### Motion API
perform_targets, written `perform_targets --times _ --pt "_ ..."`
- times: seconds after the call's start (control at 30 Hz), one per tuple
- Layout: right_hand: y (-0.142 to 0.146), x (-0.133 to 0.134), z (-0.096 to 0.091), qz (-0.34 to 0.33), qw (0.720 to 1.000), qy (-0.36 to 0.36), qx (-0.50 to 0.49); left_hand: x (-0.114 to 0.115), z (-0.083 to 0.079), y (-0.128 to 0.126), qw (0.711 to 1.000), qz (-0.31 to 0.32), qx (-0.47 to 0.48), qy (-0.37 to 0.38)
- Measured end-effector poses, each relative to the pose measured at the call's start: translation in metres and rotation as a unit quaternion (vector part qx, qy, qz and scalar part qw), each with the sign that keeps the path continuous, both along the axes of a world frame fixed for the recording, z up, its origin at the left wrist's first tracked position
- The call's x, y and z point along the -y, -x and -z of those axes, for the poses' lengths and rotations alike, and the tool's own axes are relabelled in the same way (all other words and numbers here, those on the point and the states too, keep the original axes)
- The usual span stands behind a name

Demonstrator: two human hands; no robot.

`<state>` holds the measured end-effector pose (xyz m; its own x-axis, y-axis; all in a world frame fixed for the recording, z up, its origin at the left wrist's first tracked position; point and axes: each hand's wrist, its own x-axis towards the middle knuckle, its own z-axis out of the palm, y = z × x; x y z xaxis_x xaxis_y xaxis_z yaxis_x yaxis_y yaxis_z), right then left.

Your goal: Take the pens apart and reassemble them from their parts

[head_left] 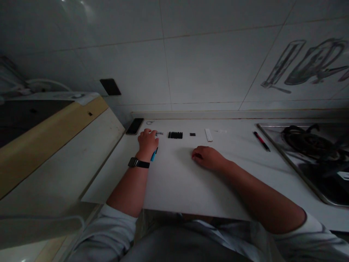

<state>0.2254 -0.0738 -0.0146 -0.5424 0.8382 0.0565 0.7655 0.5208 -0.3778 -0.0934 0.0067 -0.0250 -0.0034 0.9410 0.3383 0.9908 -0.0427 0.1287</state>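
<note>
My left hand (148, 141) rests on the white countertop with bent fingers, thumb and index finger a little apart. Its fingertips reach the left end of a row of tiny springs (160, 133). A blue pen-like piece (153, 155) lies partly hidden beside my left wrist. My right hand (208, 157) is curled on the counter, thumb against the fingers; whatever is inside, if anything, is hidden. Beyond it lie a row of several short black cylinders (175, 135), a small dark block (192, 134), a white strip (208, 135) and faint clear bits (221, 131).
A phone (135, 126) lies at the back left near a small ring (149, 123). To the right are a red and black pen (261, 141) and a gas stove (275, 145). A tiled wall (204, 72) closes the back; a pale cabinet-like box (89, 145) stands at left.
</note>
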Motion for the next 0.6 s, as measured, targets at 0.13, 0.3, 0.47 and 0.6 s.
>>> perform_targets --times 0.13,0.3,0.47,0.6 --pt "0.000 0.001 -0.002 0.017 1.000 -0.001 -0.006 -0.001 0.004 0.001 1.000 -0.003 -0.013 0.015" --pt "-0.001 0.000 -0.006 0.027 0.999 0.000 -0.031 -0.001 0.008 0.000 0.999 -0.003 -0.021 0.033" --pt "-0.005 -0.004 -0.002 0.045 0.996 -0.024 -0.068 0.002 0.004 -0.004 0.999 0.009 -0.019 0.027" --pt "-0.009 -0.010 0.002 0.054 0.992 -0.065 -0.090 0.006 -0.003 -0.012 0.998 0.039 -0.015 0.054"
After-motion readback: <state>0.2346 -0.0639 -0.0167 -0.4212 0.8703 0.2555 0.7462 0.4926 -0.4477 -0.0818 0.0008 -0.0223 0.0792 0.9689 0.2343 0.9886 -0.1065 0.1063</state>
